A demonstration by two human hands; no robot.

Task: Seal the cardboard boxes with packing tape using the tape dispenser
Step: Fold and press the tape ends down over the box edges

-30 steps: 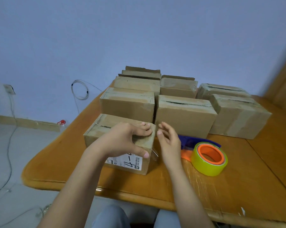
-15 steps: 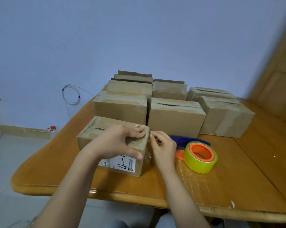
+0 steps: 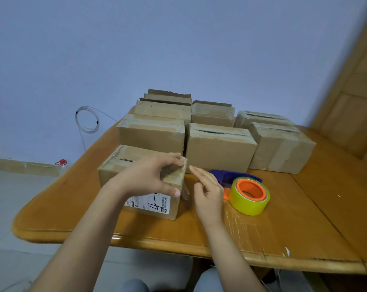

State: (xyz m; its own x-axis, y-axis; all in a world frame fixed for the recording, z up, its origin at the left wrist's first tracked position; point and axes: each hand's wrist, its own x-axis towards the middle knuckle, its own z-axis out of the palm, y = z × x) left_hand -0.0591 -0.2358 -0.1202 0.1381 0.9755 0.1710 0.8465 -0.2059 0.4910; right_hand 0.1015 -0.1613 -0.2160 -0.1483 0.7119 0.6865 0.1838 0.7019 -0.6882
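Left hand [image 3: 148, 178] grips the near brown cardboard box [image 3: 123, 157]. Right hand [image 3: 207, 192] hovers beside, loosely open, seemingly empty.

Open tabletop [image 3: 317, 218] right of tape dispenser [image 3: 249, 204], boxes [image 3: 218, 150] walling the back (packed close), near box [image 3: 119, 165] blocking front left.

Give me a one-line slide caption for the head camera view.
Left hand grips the end of the near cardboard box; right hand poised beside it, tape dispenser lying on the table.
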